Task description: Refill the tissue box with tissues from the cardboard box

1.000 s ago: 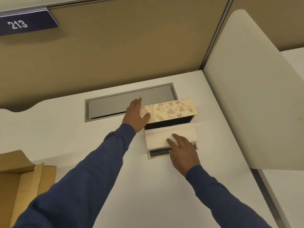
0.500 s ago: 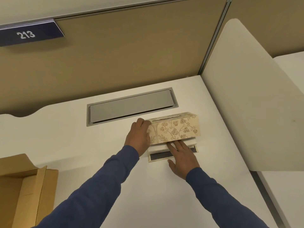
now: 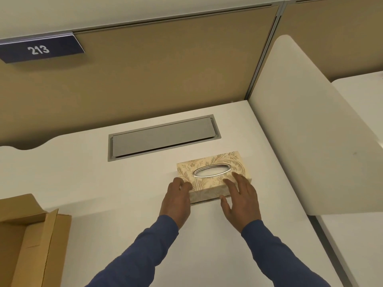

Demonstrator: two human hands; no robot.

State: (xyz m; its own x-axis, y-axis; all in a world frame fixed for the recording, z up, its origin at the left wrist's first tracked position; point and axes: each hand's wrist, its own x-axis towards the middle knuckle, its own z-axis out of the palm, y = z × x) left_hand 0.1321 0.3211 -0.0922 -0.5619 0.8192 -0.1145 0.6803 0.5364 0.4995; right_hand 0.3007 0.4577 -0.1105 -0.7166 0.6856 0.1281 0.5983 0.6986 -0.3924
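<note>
Tissue box, cream floral cardboard with a silver oval slot (image 3: 213,175), sits closed on the white bench (image 3: 83,175), just in front of the grey hatch (image 3: 163,137). Left hand (image 3: 176,201) pinches its corner, right hand (image 3: 241,198) rests open on top. Looks like the closing step; next probably just press it flush and let go.

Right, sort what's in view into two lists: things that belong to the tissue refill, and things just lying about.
Part of the job:
- beige leaf-patterned tissue box with a silver oval opening
- open brown cardboard box at the desk's left edge
- left hand and right hand at the box's near side

Just there:
- grey metal hatch set into the white desk
- dark blue sign reading 213
- white side divider
</note>
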